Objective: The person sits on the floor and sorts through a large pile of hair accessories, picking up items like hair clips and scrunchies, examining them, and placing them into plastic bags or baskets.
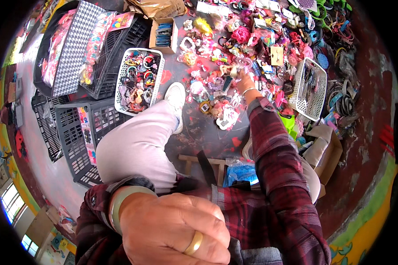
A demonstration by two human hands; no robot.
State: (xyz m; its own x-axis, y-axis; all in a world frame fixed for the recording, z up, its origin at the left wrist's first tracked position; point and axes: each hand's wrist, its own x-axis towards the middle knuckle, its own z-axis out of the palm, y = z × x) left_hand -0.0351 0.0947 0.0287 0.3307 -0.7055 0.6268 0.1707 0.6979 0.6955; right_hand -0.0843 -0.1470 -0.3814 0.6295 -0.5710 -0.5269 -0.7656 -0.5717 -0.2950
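Note:
My left hand is large in the foreground, close to the camera. Its fingers are curled inward, with a gold ring on one and a pale bangle at the wrist; whatever they hold, if anything, is hidden. Stretched forward, my right hand reaches into a wide pile of hair accessories on the floor. Motion blurs its fingers, which are at a beige, fluffy-looking piece. Just nearer lies a small cluster of accessories with white cards.
Left of the pile stands a white basket of hair ties, beside a grey plastic crate. A cardboard box holds blue packets. To the right are another white basket, headbands and an open carton.

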